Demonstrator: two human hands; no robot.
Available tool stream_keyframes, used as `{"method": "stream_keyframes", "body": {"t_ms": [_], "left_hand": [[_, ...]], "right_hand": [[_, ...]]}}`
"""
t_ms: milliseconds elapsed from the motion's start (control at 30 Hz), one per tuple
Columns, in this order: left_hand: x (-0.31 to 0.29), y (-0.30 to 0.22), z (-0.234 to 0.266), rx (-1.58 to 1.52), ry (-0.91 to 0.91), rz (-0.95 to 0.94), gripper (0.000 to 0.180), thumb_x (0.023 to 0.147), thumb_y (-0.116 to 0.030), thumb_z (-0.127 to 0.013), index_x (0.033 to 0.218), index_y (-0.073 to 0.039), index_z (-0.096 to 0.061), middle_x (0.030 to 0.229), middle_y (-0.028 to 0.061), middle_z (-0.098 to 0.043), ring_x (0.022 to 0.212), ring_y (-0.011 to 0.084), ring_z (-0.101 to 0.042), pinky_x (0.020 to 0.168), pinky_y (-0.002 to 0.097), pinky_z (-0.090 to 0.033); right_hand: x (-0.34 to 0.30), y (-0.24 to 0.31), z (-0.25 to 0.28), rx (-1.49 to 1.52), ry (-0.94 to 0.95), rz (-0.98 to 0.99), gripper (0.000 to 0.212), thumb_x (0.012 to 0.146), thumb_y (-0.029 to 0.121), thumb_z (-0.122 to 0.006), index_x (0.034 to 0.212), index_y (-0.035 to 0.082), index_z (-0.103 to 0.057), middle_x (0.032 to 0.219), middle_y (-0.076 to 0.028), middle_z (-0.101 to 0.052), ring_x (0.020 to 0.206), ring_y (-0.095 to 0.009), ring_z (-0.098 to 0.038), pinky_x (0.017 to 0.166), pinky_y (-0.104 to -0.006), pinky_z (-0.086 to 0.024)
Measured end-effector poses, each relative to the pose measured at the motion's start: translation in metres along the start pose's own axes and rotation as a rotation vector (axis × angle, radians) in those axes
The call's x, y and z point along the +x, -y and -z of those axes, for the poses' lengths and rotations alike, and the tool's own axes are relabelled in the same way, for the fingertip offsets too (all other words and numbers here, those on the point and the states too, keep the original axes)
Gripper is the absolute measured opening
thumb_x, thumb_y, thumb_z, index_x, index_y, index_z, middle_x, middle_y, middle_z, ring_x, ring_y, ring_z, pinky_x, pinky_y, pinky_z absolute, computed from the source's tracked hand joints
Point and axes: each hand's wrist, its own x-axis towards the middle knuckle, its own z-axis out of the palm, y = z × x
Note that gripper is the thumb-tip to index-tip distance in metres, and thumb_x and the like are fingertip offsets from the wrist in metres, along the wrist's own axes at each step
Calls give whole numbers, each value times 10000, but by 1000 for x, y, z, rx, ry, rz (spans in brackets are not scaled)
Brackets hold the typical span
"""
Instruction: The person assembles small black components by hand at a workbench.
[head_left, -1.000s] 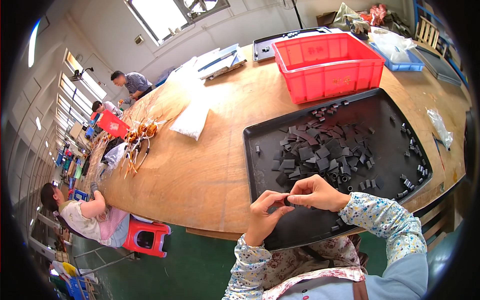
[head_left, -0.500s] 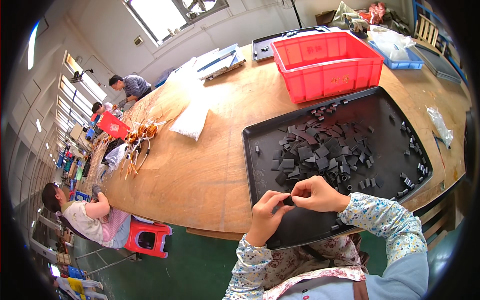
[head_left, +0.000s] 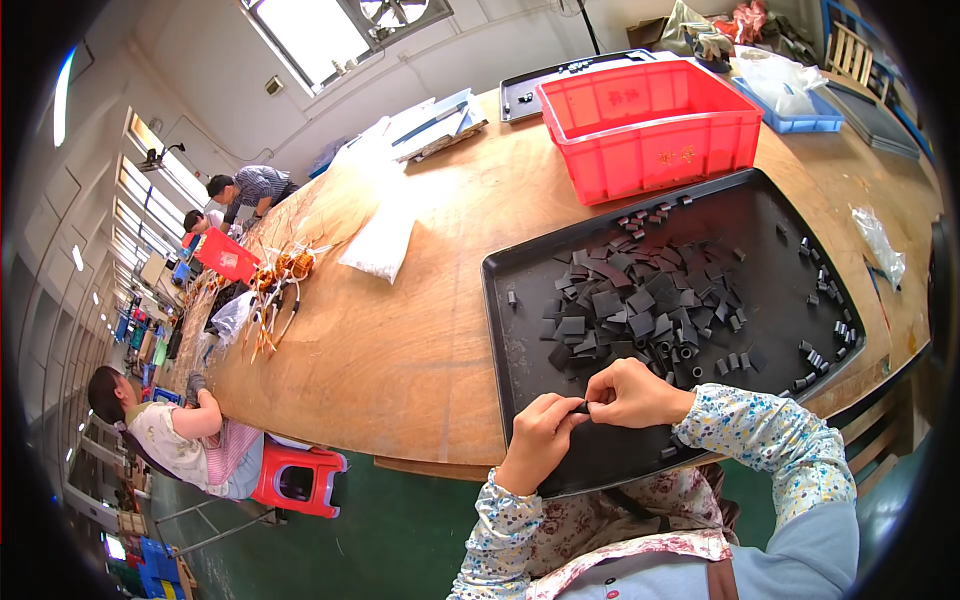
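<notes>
Over the near edge of the black tray (head_left: 530, 335), my left hand (head_left: 538, 442) and my right hand (head_left: 635, 393) meet fingertip to fingertip. Both are closed in a pinch on one small black piece (head_left: 581, 407), mostly covered by the fingers. Just beyond them lies a heap of flat black pieces (head_left: 640, 298), dull and roughly square. Short black tubes (head_left: 815, 357) are scattered along the tray's right side, and several more lie near my right hand and at the far edge.
A red crate (head_left: 655, 150) stands behind the tray, with a blue bin (head_left: 800, 115) to its right. Clear plastic bags (head_left: 880, 245) lie at the right. Wound copper-coloured coils (head_left: 290, 268) and a white bag (head_left: 380, 245) sit leftward. A person sits on a red stool (head_left: 300, 480).
My fingertips have drawn closer together around the black piece, and my left fingers have closed more. At the far left, a co-worker leans a little differently. The view has shifted slightly.
</notes>
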Motion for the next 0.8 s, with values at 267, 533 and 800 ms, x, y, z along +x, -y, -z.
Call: {"method": "stream_keyframes", "body": {"t_ms": [267, 533, 800], "left_hand": [[5, -2, 5, -175, -53, 108, 215, 797, -17, -765, 1004, 2, -709, 866, 103, -683, 740, 185, -667, 649, 294, -527], [5, 0, 9, -367, -13, 177, 298, 846, -1, -729, 1140, 20, -684, 1011, 103, -703, 871, 158, -691, 783, 267, -564], [5, -1, 7, -274, -41, 124, 298, 833, -6, -736, 1128, 4, -693, 1017, 113, -708, 859, 176, -695, 765, 279, -564]], "right_hand": [[3, 4, 6, 276, -50, 49, 179, 863, 145, -692, 840, -32, -705, 665, -33, -666, 617, -60, -592, 571, -246, -479], [2, 9, 6, 434, 36, -88, 244, 930, 231, -682, 902, -7, -729, 702, 15, -629, 617, -42, -549, 563, -212, -453], [5, 1, 3, 513, 95, -142, 281, 941, 277, -680, 891, 5, -724, 710, 25, -612, 607, -39, -528, 558, -216, -456]]}}
